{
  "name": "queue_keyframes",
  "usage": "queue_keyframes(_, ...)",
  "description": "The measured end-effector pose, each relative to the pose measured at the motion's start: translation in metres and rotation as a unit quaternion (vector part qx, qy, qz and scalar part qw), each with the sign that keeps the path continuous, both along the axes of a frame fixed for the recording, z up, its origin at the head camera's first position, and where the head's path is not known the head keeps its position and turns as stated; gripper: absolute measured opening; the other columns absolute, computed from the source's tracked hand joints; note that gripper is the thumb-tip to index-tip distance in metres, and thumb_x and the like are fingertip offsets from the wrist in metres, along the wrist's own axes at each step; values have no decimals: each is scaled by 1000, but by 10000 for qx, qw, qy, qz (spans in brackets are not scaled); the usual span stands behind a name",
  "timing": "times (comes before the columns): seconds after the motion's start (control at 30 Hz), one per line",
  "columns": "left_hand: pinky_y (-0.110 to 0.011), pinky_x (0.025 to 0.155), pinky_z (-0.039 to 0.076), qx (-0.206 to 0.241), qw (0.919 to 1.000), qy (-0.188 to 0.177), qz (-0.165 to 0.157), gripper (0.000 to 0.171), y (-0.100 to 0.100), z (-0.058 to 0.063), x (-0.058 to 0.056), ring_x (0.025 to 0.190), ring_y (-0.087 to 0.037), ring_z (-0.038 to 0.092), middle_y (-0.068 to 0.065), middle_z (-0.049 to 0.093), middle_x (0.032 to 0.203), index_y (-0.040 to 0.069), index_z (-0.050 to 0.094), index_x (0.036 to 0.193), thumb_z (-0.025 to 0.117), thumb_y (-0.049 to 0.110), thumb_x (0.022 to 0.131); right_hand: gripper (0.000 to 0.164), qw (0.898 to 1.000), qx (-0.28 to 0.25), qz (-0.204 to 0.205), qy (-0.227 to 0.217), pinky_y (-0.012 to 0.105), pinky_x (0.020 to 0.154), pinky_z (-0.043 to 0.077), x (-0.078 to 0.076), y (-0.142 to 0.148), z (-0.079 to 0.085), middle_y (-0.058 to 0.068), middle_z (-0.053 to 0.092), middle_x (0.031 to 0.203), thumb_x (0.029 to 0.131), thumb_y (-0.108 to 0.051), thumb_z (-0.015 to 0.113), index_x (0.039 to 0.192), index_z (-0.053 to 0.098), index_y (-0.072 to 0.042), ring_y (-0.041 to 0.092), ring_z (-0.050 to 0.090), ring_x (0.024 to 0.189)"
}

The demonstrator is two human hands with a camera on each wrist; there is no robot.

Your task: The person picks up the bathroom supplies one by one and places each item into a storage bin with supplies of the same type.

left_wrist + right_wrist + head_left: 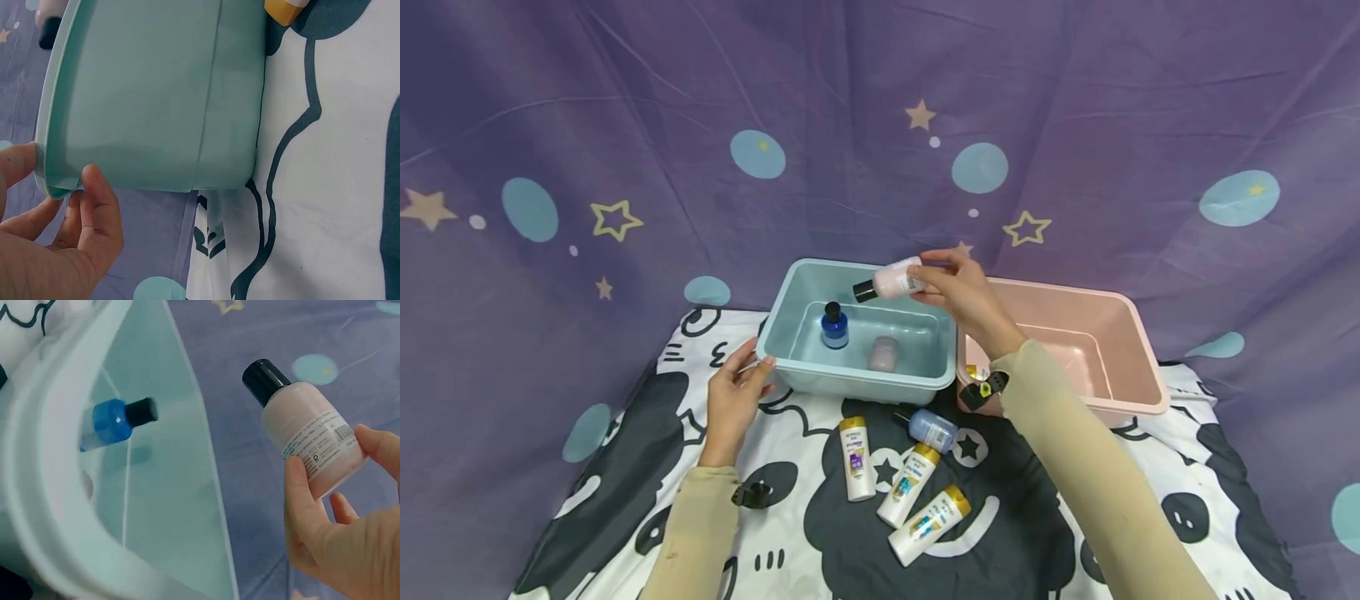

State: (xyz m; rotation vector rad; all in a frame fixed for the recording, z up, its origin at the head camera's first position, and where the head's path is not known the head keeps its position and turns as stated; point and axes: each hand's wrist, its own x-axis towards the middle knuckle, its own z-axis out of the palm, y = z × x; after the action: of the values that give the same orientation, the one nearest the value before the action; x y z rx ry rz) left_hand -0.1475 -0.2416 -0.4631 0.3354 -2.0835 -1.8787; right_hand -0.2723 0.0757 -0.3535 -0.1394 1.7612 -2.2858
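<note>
My right hand holds a pale pink bottle by its base end, fingers and thumb on either side. The bottle is tilted over the light blue-green tub, its black cap pointing left and slightly down in the head view. My left hand pinches the tub's rim at the near left corner, thumb on the rim and fingers beneath it. Inside that tub a dark blue bottle with a black cap stands upright, and another pale pinkish bottle is close to the near wall.
A pink tub stands against the blue-green one on the right, partly behind my right forearm. On the panda-print cloth in front lie three white bottles with gold caps and a light blue bottle. Behind hangs a purple curtain.
</note>
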Motion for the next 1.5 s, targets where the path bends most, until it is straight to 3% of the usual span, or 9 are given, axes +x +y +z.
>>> queue_keyframes(0.2, -22, 74, 60, 32, 10000, 31, 16, 54, -1, 1, 1, 101, -13, 62, -15, 55, 130, 9, 55, 144, 72, 25, 95, 49, 9989, 360, -108, -284, 43, 91, 58, -26, -19, -9, 20, 49, 127, 91, -8, 76, 131, 50, 2, 30, 66, 99)
queue_keyframes(0.4, -22, 74, 60, -9, 10000, 13, 10, 54, 0, 3, 1, 103, -14, 62, -16, 57, 130, 10, 56, 143, 72, 26, 95, 46, 9968, 630, -325, -356, 45, 91, 58, -41, -29, -19, 21, 52, 125, 90, -6, 75, 128, 52, 4, 29, 67, 94)
queue_keyframes(0.63, -22, 74, 60, -15, 10000, 33, 38, 52, 2, 3, 1, 102, -14, 62, -16, 57, 129, 9, 56, 143, 72, 23, 95, 44, 9926, 1095, -308, -429, 44, 91, 58, -45, -28, -31, 20, 55, 116, 89, 1, 72, 126, 49, 7, 23, 64, 82)
queue_keyframes(0.8, -23, 74, 60, -22, 10000, 22, 26, 53, 2, 3, 1, 103, -15, 62, -15, 56, 130, 8, 55, 144, 72, 23, 96, 44, 9939, 836, -536, -488, 45, 93, 56, -43, -21, -34, 15, 53, 103, 91, 10, 63, 132, 48, 10, 23, 60, 78)
queue_keyframes(0.9, -23, 75, 60, -32, 10000, 30, 25, 55, 1, 2, 1, 103, -15, 62, -14, 55, 130, 8, 55, 144, 72, 25, 95, 44, 9956, 579, -601, -421, 44, 92, 57, -38, -18, -30, 14, 52, 100, 92, 11, 60, 134, 47, 12, 23, 57, 76)
queue_keyframes(1.07, -22, 74, 60, -22, 10000, 53, 45, 54, 2, 2, 1, 102, -14, 62, -14, 56, 129, 9, 55, 144, 72, 25, 95, 41, 9969, 642, -449, -77, 42, 88, 59, -20, -7, -20, 15, 55, 105, 97, 0, 62, 134, 49, 11, 26, 62, 82)
queue_keyframes(1.23, -22, 74, 60, 11, 10000, 27, 50, 54, 3, 1, 0, 101, -12, 62, -15, 56, 129, 8, 55, 144, 72, 24, 95, 37, 9959, 717, -340, 429, 41, 84, 61, 11, 13, -17, 15, 55, 104, 98, -6, 64, 130, 54, 9, 29, 66, 87)
queue_keyframes(1.4, -22, 74, 60, 26, 10000, 16, 81, 56, 2, 1, -1, 102, -13, 62, -13, 56, 129, 9, 54, 145, 72, 27, 95, 29, 9957, 545, -332, 668, 42, 85, 60, 42, 32, -18, 15, 57, 107, 98, -10, 67, 123, 59, 0, 27, 66, 89)
queue_keyframes(1.5, -21, 74, 60, 19, 9999, -61, 101, 57, 3, 0, -1, 103, -13, 62, -13, 56, 129, 11, 54, 145, 72, 29, 94, 33, 9950, 531, -345, 776, 43, 86, 60, 60, 42, -21, 17, 57, 108, 98, -10, 67, 126, 57, 4, 29, 66, 91)
